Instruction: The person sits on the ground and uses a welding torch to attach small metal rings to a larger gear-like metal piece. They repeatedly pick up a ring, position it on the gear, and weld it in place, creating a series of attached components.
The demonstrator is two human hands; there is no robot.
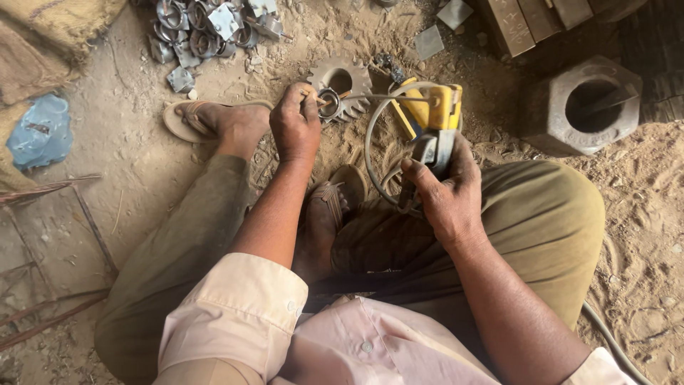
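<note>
- Left hand (296, 128) reaching far, fingers pinched on a thin rod (329, 100) beside a small metal ring (328, 104).
- Ring lying against a toothed gear (342, 84) on the sandy ground (128, 142), far centre.
- Right hand (445, 192) clenched around the handle of a yellow electrode holder (434, 114), right of the gear.
- Grey cable (370, 135) looping from the holder toward the ring.
- Sandalled foot (206, 121) just left of the left hand; second foot (331, 203) nearer, between the two forearms.
- Pile of small metal pieces (206, 28) far left.
- Heavy hexagonal block with a round hole (581, 107) far right.
- Blue plastic bag (43, 132) at the left edge.
</note>
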